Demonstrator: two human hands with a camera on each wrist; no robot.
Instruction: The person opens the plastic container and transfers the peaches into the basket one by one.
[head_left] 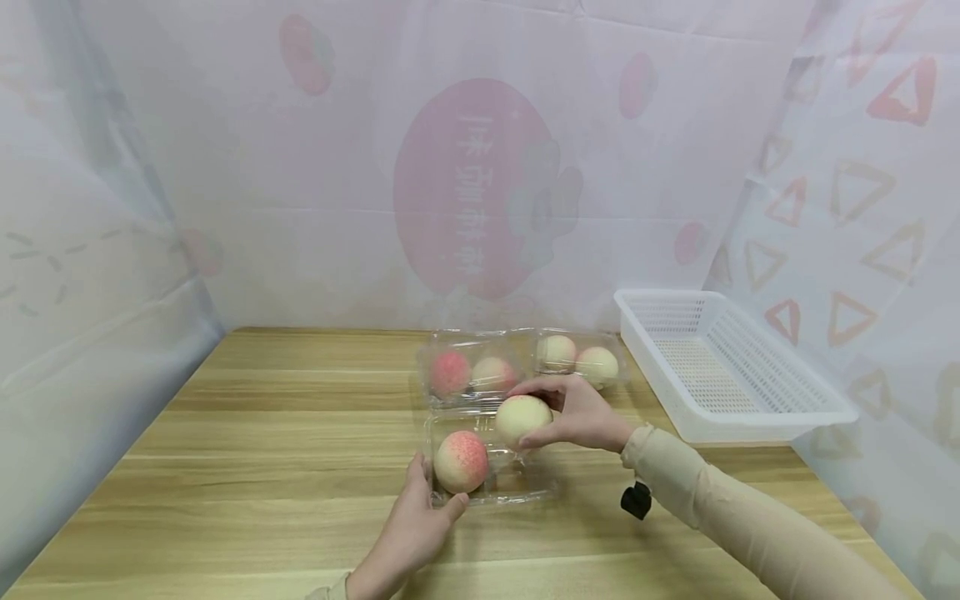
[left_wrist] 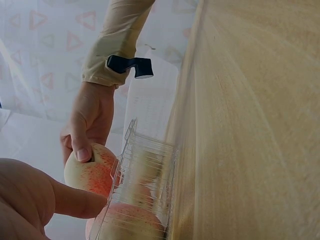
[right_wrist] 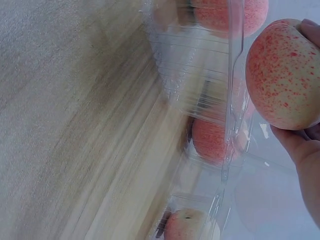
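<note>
My right hand (head_left: pixel 577 412) holds a cream peach with red speckles (head_left: pixel 522 419) over the right part of a clear plastic container (head_left: pixel 525 498). Its thumb and fingers are on opposite sides of the peach, which shows its red-speckled side in the right wrist view. Another peach, cream and pink (head_left: pixel 461 462), sits in the left part of that container. My left hand (head_left: pixel 416 521) grips the container's near left corner, thumb at the front rim and fingers along the left side. In the left wrist view the thumb (left_wrist: pixel 80 202) lies at the rim.
Behind are two more clear containers: one with a pink peach (head_left: pixel 450 372) and a paler peach (head_left: pixel 493 377), the other, farther right, with two cream peaches (head_left: pixel 597 367). A white plastic basket (head_left: pixel 757 429) stands at the back right of the wooden table (head_left: pixel 285 450).
</note>
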